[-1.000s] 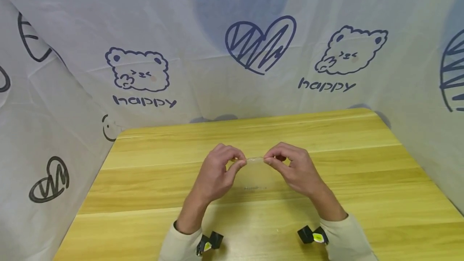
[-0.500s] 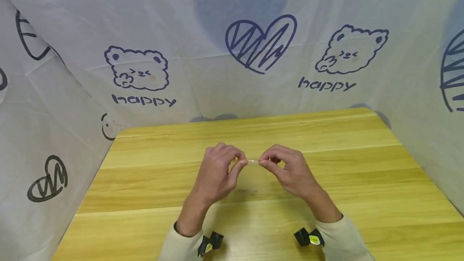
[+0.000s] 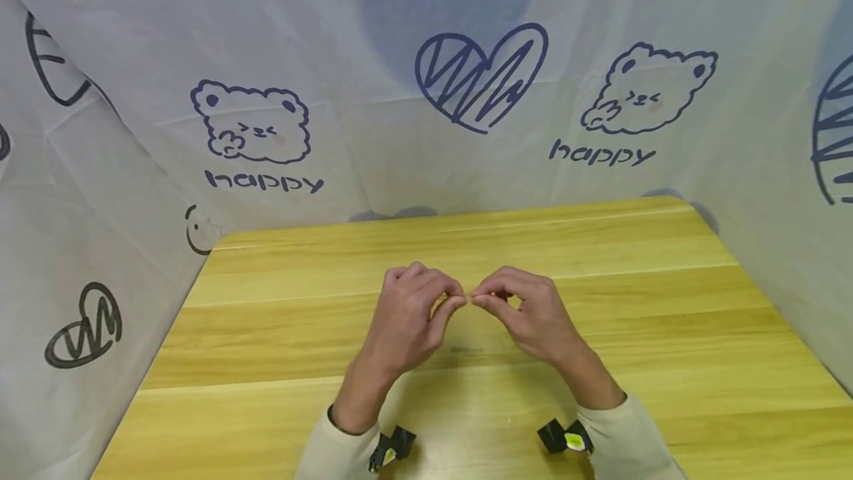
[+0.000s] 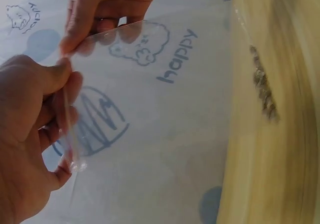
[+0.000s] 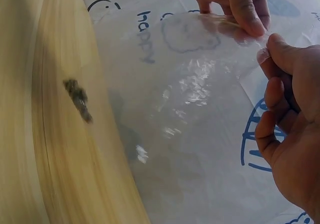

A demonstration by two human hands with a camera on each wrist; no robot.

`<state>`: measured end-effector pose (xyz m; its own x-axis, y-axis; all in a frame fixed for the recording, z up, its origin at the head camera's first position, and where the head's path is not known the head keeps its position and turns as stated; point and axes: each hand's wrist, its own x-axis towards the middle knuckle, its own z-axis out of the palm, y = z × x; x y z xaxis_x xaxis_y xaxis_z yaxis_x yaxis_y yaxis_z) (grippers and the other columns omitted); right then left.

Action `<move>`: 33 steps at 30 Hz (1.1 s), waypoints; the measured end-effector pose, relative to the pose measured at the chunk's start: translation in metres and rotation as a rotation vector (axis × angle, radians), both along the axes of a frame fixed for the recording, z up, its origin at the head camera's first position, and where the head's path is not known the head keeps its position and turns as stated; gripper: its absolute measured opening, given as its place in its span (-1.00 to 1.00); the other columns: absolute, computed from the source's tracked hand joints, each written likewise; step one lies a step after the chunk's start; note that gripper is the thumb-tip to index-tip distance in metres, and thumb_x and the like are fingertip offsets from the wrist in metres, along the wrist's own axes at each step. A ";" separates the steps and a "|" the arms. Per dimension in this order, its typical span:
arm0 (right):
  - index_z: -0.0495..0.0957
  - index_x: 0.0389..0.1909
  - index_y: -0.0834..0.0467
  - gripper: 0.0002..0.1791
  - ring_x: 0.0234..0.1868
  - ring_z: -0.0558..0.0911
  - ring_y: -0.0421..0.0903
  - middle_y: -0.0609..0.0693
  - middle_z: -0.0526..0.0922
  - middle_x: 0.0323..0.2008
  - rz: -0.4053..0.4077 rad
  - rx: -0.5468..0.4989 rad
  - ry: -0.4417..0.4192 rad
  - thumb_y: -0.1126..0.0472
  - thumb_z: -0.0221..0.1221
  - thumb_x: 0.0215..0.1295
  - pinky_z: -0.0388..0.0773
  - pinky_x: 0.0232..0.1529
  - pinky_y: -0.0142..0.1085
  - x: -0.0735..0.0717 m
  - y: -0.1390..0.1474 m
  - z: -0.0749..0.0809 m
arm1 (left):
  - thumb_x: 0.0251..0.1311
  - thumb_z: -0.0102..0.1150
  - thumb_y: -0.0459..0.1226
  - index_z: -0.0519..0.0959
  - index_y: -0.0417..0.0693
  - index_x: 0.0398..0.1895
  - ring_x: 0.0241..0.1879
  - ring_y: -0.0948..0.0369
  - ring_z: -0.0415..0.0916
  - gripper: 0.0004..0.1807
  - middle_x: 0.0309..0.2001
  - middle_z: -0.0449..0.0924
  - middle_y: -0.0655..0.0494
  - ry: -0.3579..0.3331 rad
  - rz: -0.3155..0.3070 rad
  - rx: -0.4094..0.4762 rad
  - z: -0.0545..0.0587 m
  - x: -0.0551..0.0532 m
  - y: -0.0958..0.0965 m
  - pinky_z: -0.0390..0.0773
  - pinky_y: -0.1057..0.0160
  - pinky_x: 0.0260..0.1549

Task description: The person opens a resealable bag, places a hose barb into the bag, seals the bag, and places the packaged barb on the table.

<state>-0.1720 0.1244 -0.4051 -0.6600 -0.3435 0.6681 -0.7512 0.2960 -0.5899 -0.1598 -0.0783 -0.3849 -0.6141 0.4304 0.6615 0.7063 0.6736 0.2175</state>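
A thin, see-through plastic bag [image 5: 195, 86] hangs between the two hands above the table. My left hand [image 3: 415, 317] pinches its top edge between thumb and fingers. Right beside it, the thumb and index finger of my right hand [image 3: 534, 317] pinch the same edge, the fingertips almost meeting. Small dark, grainy bits [image 4: 264, 86] form a narrow line low in the bag. In the head view the bag barely shows against the wood. Glare whitens part of it in the right wrist view.
The wooden table [image 3: 266, 332] spreads beneath both hands. Behind and beside it hangs a pale cloth [image 3: 373, 147] printed with bears and hearts. Black wrist cameras [image 3: 565, 437] sit at both sleeves.
The gap between the two hands has narrowed, leaving little of the bag's top edge showing between them. My left hand has shifted slightly right and the right hand slightly left.
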 end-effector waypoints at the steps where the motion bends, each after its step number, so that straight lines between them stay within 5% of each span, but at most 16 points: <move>1: 0.68 -0.35 0.14 -0.96 -0.46 0.46 -0.30 -0.10 0.67 -0.42 0.006 -0.005 -0.003 0.28 0.26 0.21 0.39 -0.44 -0.49 0.000 0.000 0.000 | 0.24 0.22 -0.13 0.63 0.10 -0.43 -0.34 0.26 0.51 -0.88 -0.38 0.69 0.28 0.006 0.001 0.003 0.000 0.000 0.001 0.43 0.07 -0.16; 13: 0.65 -0.38 0.09 -0.91 -0.47 0.44 -0.30 -0.10 0.66 -0.44 -0.004 -0.017 0.009 0.35 0.28 0.18 0.38 -0.44 -0.47 0.000 -0.002 0.000 | 0.24 0.22 -0.13 0.64 0.09 -0.41 -0.36 0.26 0.48 -0.87 -0.39 0.68 0.27 0.026 -0.014 0.018 -0.002 -0.001 0.003 0.41 0.06 -0.18; 25: 0.63 -0.36 0.13 -0.85 -0.42 0.48 -0.27 0.00 0.65 -0.38 -0.134 -0.075 0.033 0.44 0.27 0.14 0.41 -0.35 -0.50 0.000 0.008 0.001 | 0.24 0.21 -0.14 0.61 0.08 -0.35 -0.37 0.22 0.43 -0.91 -0.40 0.64 0.28 -0.031 0.063 -0.032 0.002 -0.005 -0.017 0.43 -0.02 -0.14; 33: 0.62 -0.33 0.18 -0.95 -0.40 0.44 -0.28 0.05 0.66 -0.36 -0.132 -0.119 -0.010 0.36 0.20 0.25 0.38 -0.33 -0.46 -0.001 0.015 0.003 | 0.32 0.12 -0.27 0.57 -0.06 -0.29 -0.35 0.18 0.43 -0.92 -0.36 0.60 0.13 -0.039 -0.020 0.056 0.005 -0.010 -0.026 0.47 0.21 -0.28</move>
<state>-0.1730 0.1393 -0.4022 -0.7012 -0.1723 0.6918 -0.7042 0.3190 -0.6343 -0.1694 -0.1045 -0.3797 -0.6316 0.4052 0.6610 0.7096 0.6457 0.2821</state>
